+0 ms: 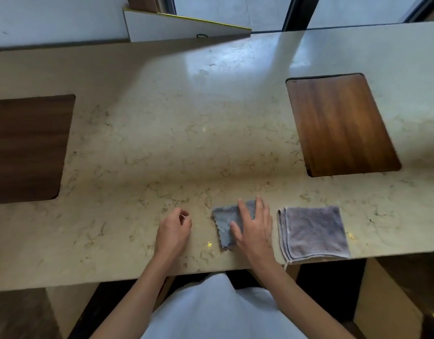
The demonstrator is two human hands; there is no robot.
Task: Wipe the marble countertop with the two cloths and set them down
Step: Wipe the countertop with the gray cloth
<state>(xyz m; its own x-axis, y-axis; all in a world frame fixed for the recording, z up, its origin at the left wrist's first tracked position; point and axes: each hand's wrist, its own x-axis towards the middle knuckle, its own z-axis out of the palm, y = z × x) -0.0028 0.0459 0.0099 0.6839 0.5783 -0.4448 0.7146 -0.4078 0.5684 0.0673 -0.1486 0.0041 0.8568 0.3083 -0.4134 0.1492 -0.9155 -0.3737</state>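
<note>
A small blue-grey cloth point(224, 222) lies folded near the front edge of the beige marble countertop point(186, 133). My right hand point(254, 227) lies flat on its right half, fingers straight and spread. To the right, apart from it, a larger lilac-grey cloth point(314, 233) lies folded square by the front edge. My left hand point(174, 227) hovers or rests on bare marble left of the small cloth, fingers loosely curled, holding nothing.
Two wooden panels are set into the counter, a dark one point(27, 148) at the left and a lighter brown one point(340, 123) at the right. A white board point(176, 26) leans at the back edge. Windows stand behind the counter.
</note>
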